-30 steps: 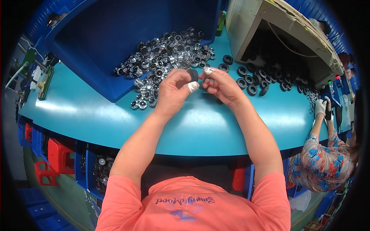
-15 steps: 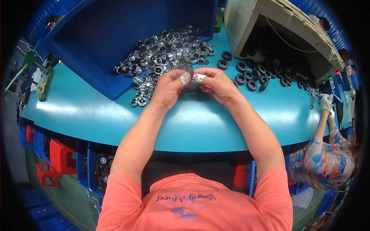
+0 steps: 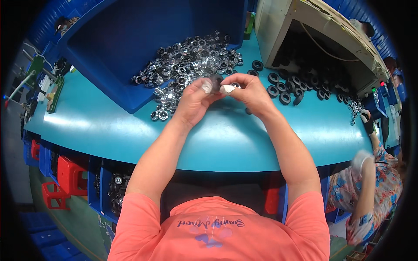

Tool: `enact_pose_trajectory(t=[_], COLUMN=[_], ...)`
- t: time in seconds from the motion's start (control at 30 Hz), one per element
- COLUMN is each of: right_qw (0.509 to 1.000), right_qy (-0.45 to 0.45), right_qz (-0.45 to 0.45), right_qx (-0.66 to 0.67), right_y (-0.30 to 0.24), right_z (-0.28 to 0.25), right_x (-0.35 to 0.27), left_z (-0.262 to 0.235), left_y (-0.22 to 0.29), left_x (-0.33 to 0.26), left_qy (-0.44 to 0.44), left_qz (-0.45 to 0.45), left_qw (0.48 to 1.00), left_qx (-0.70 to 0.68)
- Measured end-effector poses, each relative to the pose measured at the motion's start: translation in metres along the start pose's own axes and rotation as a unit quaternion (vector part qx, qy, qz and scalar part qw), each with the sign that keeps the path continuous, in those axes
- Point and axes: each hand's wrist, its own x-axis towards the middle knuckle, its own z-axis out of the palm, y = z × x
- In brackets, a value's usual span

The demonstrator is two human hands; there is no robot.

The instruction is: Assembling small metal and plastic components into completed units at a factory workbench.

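Note:
My left hand (image 3: 193, 102) is closed on a small black tyre (image 3: 216, 80), blurred by motion, in front of the heap of hubs. My right hand (image 3: 252, 95) meets the tyre's right edge with thumb and forefinger pinched. White tape wraps both thumbs. A shiny hub (image 3: 235, 85) shows in the gap between the right thumb and forefinger; whether it lies in the hand or behind it, I cannot tell. Clear and chrome wheel hubs (image 3: 191, 58) with black centres spill past my left hand. Loose black tyres (image 3: 285, 98) lie to the right of my right hand.
A large blue bin (image 3: 102, 80) lies tipped on the turquoise table (image 3: 130, 135). At the right rear stands a pale, open-fronted box (image 3: 272, 32) with tyres spilling out. A co-worker (image 3: 363, 187) sits at the right. Red stools (image 3: 72, 176) stand at lower left.
My right fingers have opened a little and a shiny hub shows between them. The tyre has turned slightly in my left hand. At the right, the co-worker's arm has swung back toward the body.

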Motion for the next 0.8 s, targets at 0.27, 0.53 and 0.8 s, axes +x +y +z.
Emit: enact_pose_trajectory(t=[0.27, 0.53, 0.8], right_qw=[0.995, 0.998, 0.984], right_qy=[0.033, 0.019, 0.067], right_qz=[-0.067, -0.043, -0.150], right_qx=[0.067, 0.031, 0.064], right_y=[0.001, -0.006, -0.002], right_z=[-0.009, -0.008, 0.007], right_x=[0.001, -0.003, -0.004], left_z=[-0.005, -0.005, -0.001], left_y=[0.009, 0.008, 0.009], left_x=[0.001, 0.000, -0.001], left_qy=[-0.026, -0.039, -0.039], left_qz=[-0.003, 0.001, 0.009], left_qw=[0.991, 0.993, 0.996], left_qx=[-0.128, -0.110, -0.077])
